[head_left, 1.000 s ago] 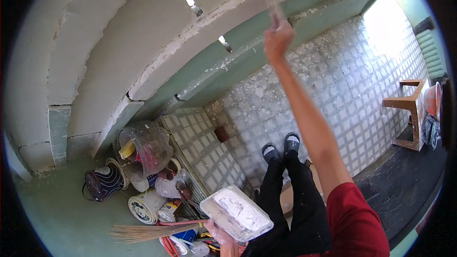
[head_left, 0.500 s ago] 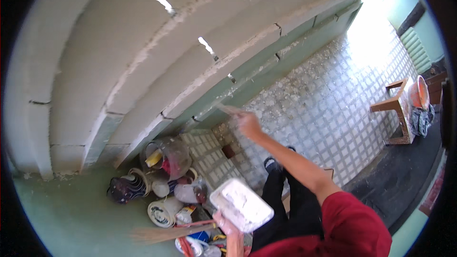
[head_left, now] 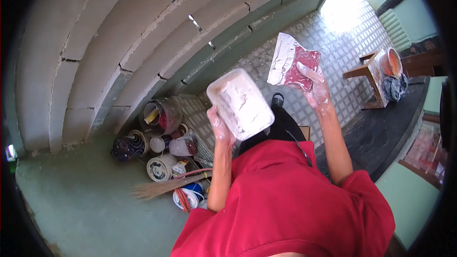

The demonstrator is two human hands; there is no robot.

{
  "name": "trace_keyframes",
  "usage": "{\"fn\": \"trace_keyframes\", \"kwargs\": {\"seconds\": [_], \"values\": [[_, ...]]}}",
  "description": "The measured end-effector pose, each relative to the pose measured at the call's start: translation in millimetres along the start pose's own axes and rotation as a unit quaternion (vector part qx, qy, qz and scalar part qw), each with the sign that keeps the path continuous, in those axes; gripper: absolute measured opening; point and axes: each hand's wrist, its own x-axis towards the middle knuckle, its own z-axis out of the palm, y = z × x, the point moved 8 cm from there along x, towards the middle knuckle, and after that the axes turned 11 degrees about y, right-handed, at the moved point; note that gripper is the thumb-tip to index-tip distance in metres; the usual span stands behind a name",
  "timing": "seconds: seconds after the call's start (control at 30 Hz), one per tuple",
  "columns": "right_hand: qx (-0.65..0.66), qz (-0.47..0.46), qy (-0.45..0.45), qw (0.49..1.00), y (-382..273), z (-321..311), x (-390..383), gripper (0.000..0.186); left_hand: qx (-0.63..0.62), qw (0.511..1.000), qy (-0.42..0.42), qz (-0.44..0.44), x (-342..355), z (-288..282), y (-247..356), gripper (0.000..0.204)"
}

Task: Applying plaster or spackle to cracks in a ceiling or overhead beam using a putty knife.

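Observation:
My left hand [head_left: 221, 126] grips the near-left side of a white plastic tub [head_left: 215, 82] that has white paste inside. The fingers that go under the tub are hidden. Out to the right, my right hand [head_left: 316, 85] is closed on a wide red putty knife [head_left: 307, 59], thumb flat on its face. White paste [head_left: 282, 62] coats the blade's left edge thickly. Knife and tub are apart, with a gap over the floor between them. Both hands are smeared with white.
Along the left runs a wall of pale blocks [head_left: 157, 38] with gaps in its joints. Buckets [head_left: 161, 167] and a straw broom [head_left: 166, 186] crowd the floor at lower left. On the right, a wooden stool [head_left: 373, 78] carries an orange-lined bucket [head_left: 393, 63] beside a dark ledge [head_left: 366, 131].
My right hand has drawn back from the wall, and the putty knife now shows its broad face. The tub has risen in my left hand. The view has shifted.

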Motion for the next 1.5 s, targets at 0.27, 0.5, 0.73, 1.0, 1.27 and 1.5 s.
{"fn": "trace_keyframes", "kwargs": {"seconds": [0.27,0.5,0.73,1.0,1.27,1.5], "values": [[-0.084,-0.085,-0.016,0.993,-68,-19,9,0.02,-0.022,0.995,-0.1,-0.023,1,118,-49,0.063],[-0.337,-0.121,-0.101,0.928,-150,-63,53,0.015,-0.04,0.992,-0.119,-0.022,31,213,-117,0.057],[-0.408,-0.118,-0.15,0.893,-198,-105,109,0.02,-0.053,0.992,-0.117,0.0,50,292,-159,0.056],[-0.459,-0.143,-0.161,0.862,-220,-110,161,0.023,-0.007,0.99,-0.133,0.056,64,342,-157,0.052],[-0.504,-0.164,-0.178,0.829,-211,-91,181,0.027,0.006,0.989,-0.136,0.053,87,347,-141,0.039],[-0.487,-0.176,-0.199,0.832,-186,-64,185,0.02,0.03,0.99,-0.128,0.042,103,331,-122,0.033]]}}
